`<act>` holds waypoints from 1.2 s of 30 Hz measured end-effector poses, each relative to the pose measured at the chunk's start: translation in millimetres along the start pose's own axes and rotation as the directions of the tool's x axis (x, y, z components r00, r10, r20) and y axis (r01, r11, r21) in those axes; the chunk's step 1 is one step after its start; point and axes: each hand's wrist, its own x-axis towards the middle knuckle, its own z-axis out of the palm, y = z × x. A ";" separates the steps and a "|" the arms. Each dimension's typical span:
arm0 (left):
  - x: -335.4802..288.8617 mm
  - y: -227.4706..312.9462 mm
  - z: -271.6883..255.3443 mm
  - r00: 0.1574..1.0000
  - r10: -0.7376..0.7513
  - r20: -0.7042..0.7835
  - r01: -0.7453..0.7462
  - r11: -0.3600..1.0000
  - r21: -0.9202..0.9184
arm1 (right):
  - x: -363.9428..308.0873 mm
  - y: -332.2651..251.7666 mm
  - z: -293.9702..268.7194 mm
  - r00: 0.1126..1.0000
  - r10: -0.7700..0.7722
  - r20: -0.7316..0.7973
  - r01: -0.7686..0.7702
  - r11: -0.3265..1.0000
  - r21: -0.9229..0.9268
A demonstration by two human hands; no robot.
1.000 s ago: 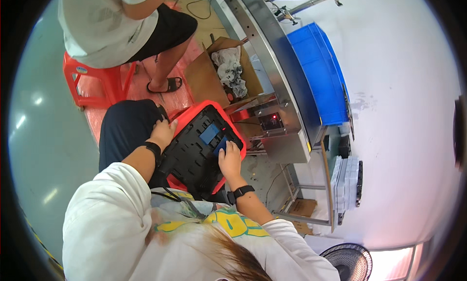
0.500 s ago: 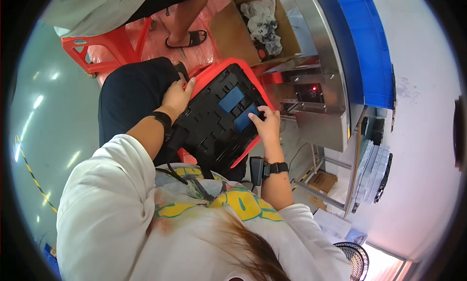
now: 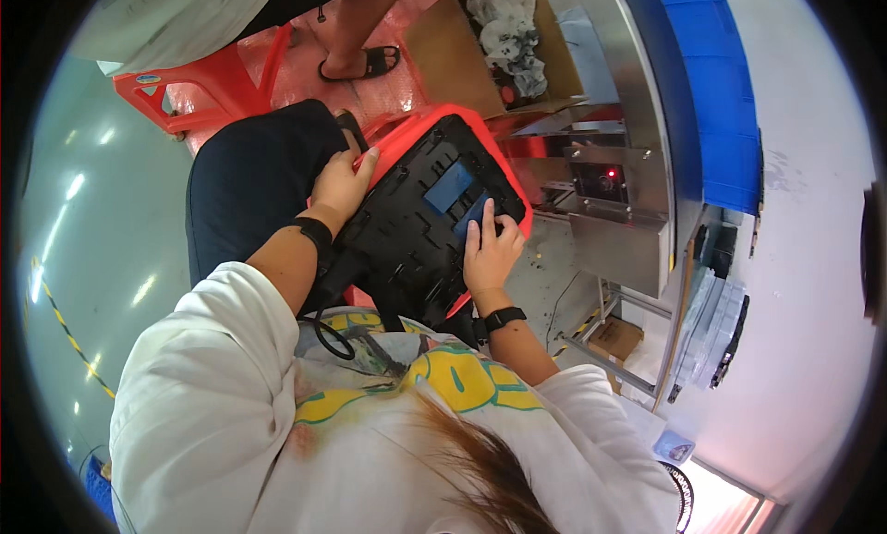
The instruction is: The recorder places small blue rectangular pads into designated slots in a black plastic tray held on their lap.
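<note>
A black moulded plastic panel point(image 3: 393, 234) with a red rim point(image 3: 511, 178) rests tilted over my lap. Two blue rectangular pads lie on it: the upper pad point(image 3: 448, 186) is in full view, while the lower pad point(image 3: 469, 217) is partly covered. My left hand point(image 3: 342, 188) is closed round the panel's left edge, its thumb on top and its other fingers mostly hidden. Over the lower pad, my right hand point(image 3: 492, 255) lies with fingers stretched out and fingertips pressing on the blue surface.
A metal machine point(image 3: 621, 201) with a lit red light stands on the right, beside a blue bin point(image 3: 711, 100). Beyond the panel is a cardboard box point(image 3: 453, 58) holding crumpled plastic. Another person's foot point(image 3: 346, 67) and a red stool point(image 3: 217, 86) are at the upper left.
My right hand has gone from pinching at the lower pad's edge to lying with fingers extended on it. The left hand keeps its hold on the panel.
</note>
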 end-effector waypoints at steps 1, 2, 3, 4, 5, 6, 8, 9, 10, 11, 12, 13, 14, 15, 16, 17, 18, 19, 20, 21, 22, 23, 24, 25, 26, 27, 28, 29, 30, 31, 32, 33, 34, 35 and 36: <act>1.6 -1.8 2.8 1.000 0.007 -0.006 -0.007 1.000 -0.011 | 1.5 1.3 1.0 0.999 -0.021 0.031 0.021 1.000 -0.001; 3.5 -4.3 7.5 1.000 0.000 -0.011 0.001 1.000 0.017 | 2.1 2.1 1.0 0.999 -0.011 0.041 0.013 0.999 -0.039; 4.8 -4.8 9.2 1.000 -0.008 -0.017 0.009 0.999 0.045 | 3.1 1.2 -0.4 0.999 -0.020 0.031 0.022 0.999 -0.050; 7.4 -4.4 10.0 1.000 0.001 -0.024 0.000 1.000 0.030 | 4.4 0.4 -2.6 0.999 0.005 0.051 -0.001 0.998 -0.068; 11.2 -2.9 10.2 1.000 0.001 0.024 -0.002 0.999 0.036 | 5.6 -0.6 -4.8 0.997 0.030 0.068 -0.024 0.996 -0.088; 11.6 -0.1 9.3 0.998 -0.001 0.068 -0.002 0.999 0.042 | 5.0 -2.4 -8.3 0.998 0.017 0.056 -0.011 0.995 -0.099; 14.2 4.3 5.3 0.985 -0.045 0.168 0.048 0.999 -0.010 | 3.6 -7.7 -14.7 0.999 0.050 -0.022 -0.052 0.995 -0.087; 20.2 4.1 -2.5 0.960 -0.089 0.266 0.102 0.994 -0.036 | 1.1 -13.4 -18.3 0.998 0.029 -0.049 -0.033 0.995 -0.090; 40.1 -26.1 10.0 0.966 0.002 0.257 0.002 1.000 -0.015 | -5.3 -22.9 -22.0 0.992 0.110 -0.054 -0.114 0.991 -0.065; 39.8 -23.5 6.5 0.933 -0.062 0.355 0.095 0.992 -0.078 | -12.4 -22.0 -24.5 0.977 0.205 -0.060 -0.207 0.977 -0.047; 30.3 -15.2 -3.7 0.899 -0.125 0.419 0.146 0.989 -0.018 | -18.4 -19.9 -27.9 0.951 0.309 -0.010 -0.309 0.951 -0.005; 45.2 -55.6 12.5 0.903 -0.082 0.423 0.049 0.995 0.089 | -24.1 -22.1 -31.3 0.923 0.382 0.054 -0.385 0.922 0.047; 25.4 -16.5 -3.0 0.881 -0.129 0.456 0.101 0.991 0.085 | -36.2 4.5 -28.9 0.885 0.441 0.148 -0.463 0.863 0.203; 11.5 -4.8 -9.3 0.883 -0.171 0.437 0.128 0.984 0.128 | -43.7 19.8 -26.1 0.856 0.445 0.263 -0.515 0.777 0.361; -1.2 -4.1 -15.6 0.884 -0.203 0.421 0.138 0.974 0.179 | -42.9 12.5 -37.3 0.657 0.494 0.570 -0.736 0.586 0.340; -10.6 -11.2 -18.3 0.882 -0.228 0.411 0.195 0.973 0.121 | -44.0 -1.1 -49.8 0.379 0.431 0.819 -0.898 0.385 0.212; -22.2 -4.8 -25.4 0.896 -0.213 0.390 0.204 0.977 0.066 | -50.5 -9.4 -53.0 0.408 0.440 0.800 -0.881 0.418 0.220; -34.3 1.7 -30.9 0.919 -0.175 0.354 0.188 0.982 -0.002 | -57.8 -14.1 -53.4 0.438 0.449 0.779 -0.865 0.446 0.230; -46.7 6.5 -33.6 0.955 -0.072 0.288 0.083 0.996 -0.026 | -62.9 -3.9 -42.3 0.470 0.436 0.768 -0.852 0.450 0.266; -52.6 12.9 -33.0 0.963 0.017 0.267 -0.027 0.999 0.032 | -65.1 18.5 -20.6 0.516 0.441 0.734 -0.778 0.600 0.187; -58.2 7.5 -27.7 0.973 0.131 0.190 -0.145 0.987 0.063 | -61.3 15.9 -15.7 0.554 0.434 0.711 -0.682 0.726 0.088; -59.5 3.8 -25.9 0.962 0.246 0.119 -0.259 0.960 0.106 | -57.5 14.8 -12.6 0.569 0.422 0.706 -0.681 0.723 0.117; -62.9 -3.1 -32.7 0.965 0.241 0.101 -0.252 0.960 0.125 | -47.6 -11.1 -33.1 0.494 0.423 0.760 -0.719 0.691 0.082; -66.0 -3.1 -38.3 0.943 0.277 0.183 -0.307 0.938 0.162 | -41.6 -29.6 -53.6 0.416 0.426 0.803 -0.757 0.652 0.046; -68.3 2.2 -42.6 0.911 0.312 0.270 -0.369 0.908 0.199 | -39.7 -36.5 -62.6 0.400 0.430 0.809 -0.745 0.667 0.014; -76.6 7.7 -42.6 0.926 0.334 0.176 -0.365 0.909 0.200 | -42.2 -35.4 -65.3 0.414 0.416 0.810 -0.752 0.657 0.047; -74.8 2.3 -39.2 0.922 0.349 0.169 -0.382 0.894 0.233 | -49.0 -33.6 -62.7 0.461 0.401 0.792 -0.738 0.668 0.091; -68.9 -3.2 -36.3 0.917 0.364 0.165 -0.397 0.878 0.269 | -55.9 -30.4 -59.3 0.504 0.386 0.772 -0.724 0.676 0.135; -68.4 -3.9 -37.2 0.902 0.400 0.165 -0.430 0.870 0.243 | -66.4 -21.9 -51.2 0.571 0.332 0.751 -0.720 0.642 0.264; -67.8 -4.6 -39.4 0.886 0.431 0.171 -0.461 0.860 0.219 | -75.1 -13.6 -43.3 0.632 0.285 0.721 -0.708 0.591 0.386; -60.3 -9.0 -39.1 0.890 0.391 0.234 -0.437 0.878 0.196 | -78.2 -2.9 -34.4 0.596 0.257 0.761 -0.731 0.567 0.381; -57.8 -11.4 -40.6 0.887 0.381 0.262 -0.441 0.866 0.236 | -82.3 5.9 -27.3 0.553 0.230 0.800 -0.757 0.539 0.369; -56.5 -13.1 -41.0 0.889 0.389 0.243 -0.435 0.883 0.178 | -86.8 7.6 -24.7 0.539 0.214 0.815 -0.787 0.472 0.397; -56.1 -15.2 -41.9 0.893 0.392 0.223 -0.424 0.898 0.118 | -87.5 8.4 -23.8 0.523 0.196 0.829 -0.813 0.405 0.418; -53.7 -13.5 -41.6 0.886 0.380 0.264 -0.428 0.891 0.152 | -87.2 15.5 -17.6 0.483 0.210 0.850 -0.813 0.468 0.346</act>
